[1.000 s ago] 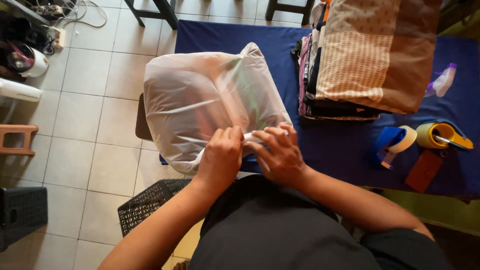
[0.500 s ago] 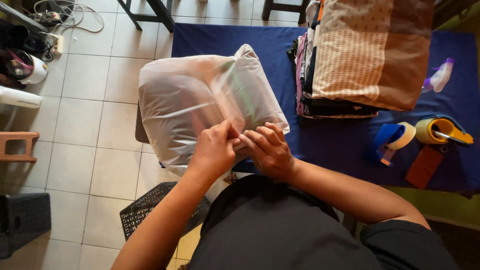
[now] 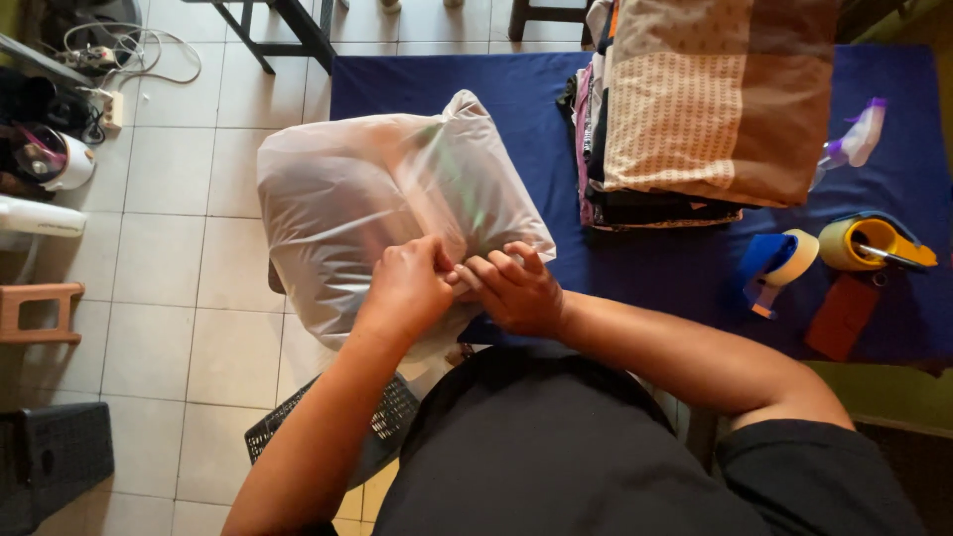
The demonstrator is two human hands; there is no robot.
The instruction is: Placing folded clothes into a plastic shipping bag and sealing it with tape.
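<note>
**Both hands gripping a translucent plastic bag at table edge**

Left hand (image 3: 405,286): centre of the frame, curled tight, fingers pinching the near edge of the plastic bag (image 3: 382,203). Right hand (image 3: 516,290): just right of the left hand, touching it at the fingertips, fingers bent and closed narrowly on the same stretch of plastic. Grip state of both: closed on bag material, none spread wide.

Plastic bag: whitish, translucent, bulging, upper left of centre. Right part resting on the blue table cover (image 3: 685,263); left part overhanging the tiled floor (image 3: 189,248). Contents blurred through the film; not identifiable.

Stack of folded fabric (image 3: 705,99): upper right of centre, on the table cover, just beside the bag, topped by a beige and brown patterned piece.

Right edge of the frame, on the cover: blue tape dispenser (image 3: 779,263), yellow tape dispenser (image 3: 874,243) next to it, dark red flat item (image 3: 842,316) below both, spray bottle (image 3: 856,139) above.

Lower centre left, below the bag: dark plastic crate (image 3: 387,417), partly hidden by the left forearm.

Far left: small wooden stool (image 3: 40,310); cables and power strip (image 3: 109,74) at upper left.
</note>
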